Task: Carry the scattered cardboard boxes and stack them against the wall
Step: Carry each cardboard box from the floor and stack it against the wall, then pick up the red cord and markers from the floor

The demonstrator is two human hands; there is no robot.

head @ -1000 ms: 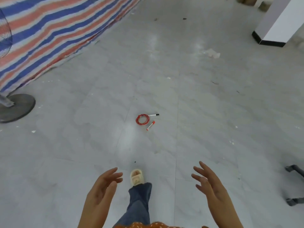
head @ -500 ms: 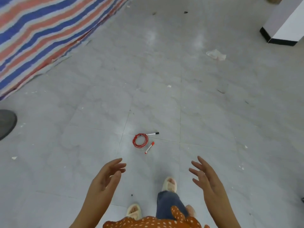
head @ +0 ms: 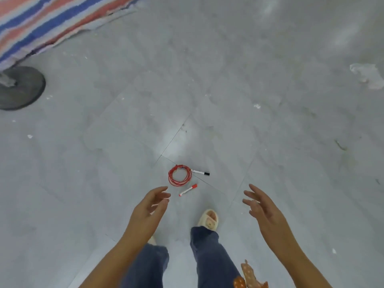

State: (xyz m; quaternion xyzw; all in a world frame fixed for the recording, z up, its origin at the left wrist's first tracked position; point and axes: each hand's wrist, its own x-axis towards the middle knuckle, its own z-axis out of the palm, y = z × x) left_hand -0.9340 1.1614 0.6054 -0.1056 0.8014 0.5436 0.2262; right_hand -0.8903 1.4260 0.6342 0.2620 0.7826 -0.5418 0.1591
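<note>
No cardboard box is in view. My left hand (head: 148, 210) is held out low in front of me, fingers loosely spread, holding nothing. My right hand (head: 264, 210) is out on the right at the same height, fingers relaxed and spread, also empty. Both hover above the grey tiled floor (head: 228, 100). My legs in blue jeans and one pale slipper (head: 208, 219) show between the hands.
A coil of red cord (head: 179, 178) lies on the floor just ahead, with a black-capped marker (head: 200, 172) and a red-capped marker (head: 188, 190) beside it. A striped tarp (head: 47, 23) covers the upper left, a round dark stand base (head: 19, 88) sits at left, crumpled white paper (head: 366, 76) at right.
I have walked forward and the view has turned left; the cord and markers are nearer my hands. The stand base is back in view. Both hands stay empty.
</note>
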